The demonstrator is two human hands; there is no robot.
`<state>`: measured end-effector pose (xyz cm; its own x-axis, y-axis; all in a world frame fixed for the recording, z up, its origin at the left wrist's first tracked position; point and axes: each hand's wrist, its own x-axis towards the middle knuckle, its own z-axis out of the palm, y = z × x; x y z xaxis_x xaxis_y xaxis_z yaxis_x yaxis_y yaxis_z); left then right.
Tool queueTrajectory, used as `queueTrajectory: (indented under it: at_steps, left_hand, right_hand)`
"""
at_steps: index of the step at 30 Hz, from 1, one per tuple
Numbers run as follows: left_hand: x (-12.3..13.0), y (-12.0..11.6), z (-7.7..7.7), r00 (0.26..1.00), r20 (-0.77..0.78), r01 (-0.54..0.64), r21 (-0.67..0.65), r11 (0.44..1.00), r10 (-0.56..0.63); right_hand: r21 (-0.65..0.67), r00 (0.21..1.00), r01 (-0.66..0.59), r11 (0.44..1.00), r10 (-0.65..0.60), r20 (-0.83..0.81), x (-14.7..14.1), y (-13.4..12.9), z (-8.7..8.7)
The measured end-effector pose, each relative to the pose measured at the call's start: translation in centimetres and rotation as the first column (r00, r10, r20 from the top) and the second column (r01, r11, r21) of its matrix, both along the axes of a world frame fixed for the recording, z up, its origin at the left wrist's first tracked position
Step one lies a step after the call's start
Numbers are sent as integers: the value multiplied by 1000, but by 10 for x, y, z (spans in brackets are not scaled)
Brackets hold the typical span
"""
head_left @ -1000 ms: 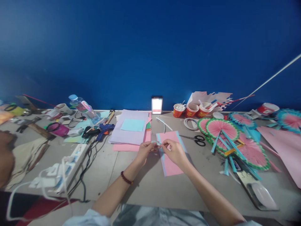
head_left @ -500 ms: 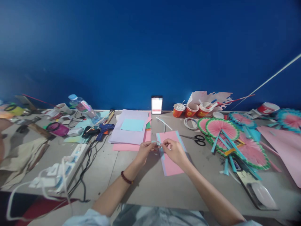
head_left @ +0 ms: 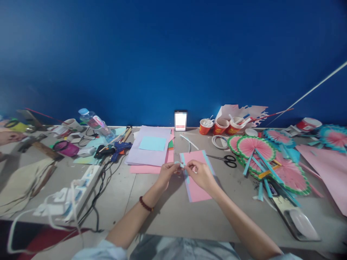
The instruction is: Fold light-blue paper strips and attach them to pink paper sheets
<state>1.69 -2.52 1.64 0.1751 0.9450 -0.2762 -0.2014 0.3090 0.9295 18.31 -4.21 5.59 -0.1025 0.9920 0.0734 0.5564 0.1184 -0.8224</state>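
Note:
Between my fingertips is a small light-blue strip point(head_left: 181, 164), probably paper or tape, too small to make out fully. My left hand point(head_left: 168, 172) pinches it from the left and my right hand point(head_left: 200, 172) pinches close by on its right. Beneath my right hand lies a pink sheet point(head_left: 199, 191) with pale blue and lilac strips along its edges. Scissors with black handles point(head_left: 230, 161) rest just right of that sheet. Left of my hands, a light-blue paper piece point(head_left: 153, 143) lies on a lilac sheet point(head_left: 132, 155), with pink sheets under it.
Pink folded-paper fans point(head_left: 256, 148) with green edges lie to the right, near a white mouse point(head_left: 302, 224). Red paper cups point(head_left: 221, 126) stand at the back. On the left are a blue glue gun point(head_left: 119, 150), a bottle point(head_left: 96, 122), a power strip point(head_left: 84, 189) and another person's hand point(head_left: 11, 137).
At the far left, the other person's hand has moved into clearer view near the hammer-like tool. My own hands have barely shifted at the strip.

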Motion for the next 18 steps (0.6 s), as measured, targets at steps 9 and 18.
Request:
queueTrajectory:
  at_steps: [9,18]
  left_hand:
    - [-2,3,1,994,-18,-108,-53,993,107]
    - [-1,2,2,998,-37,-45,6,999,45]
  right_hand:
    - [-76,997,-11,997,5,-71,1,1,-7]
    - [-70,999,-10,998,6,-53,-1,3,-7]
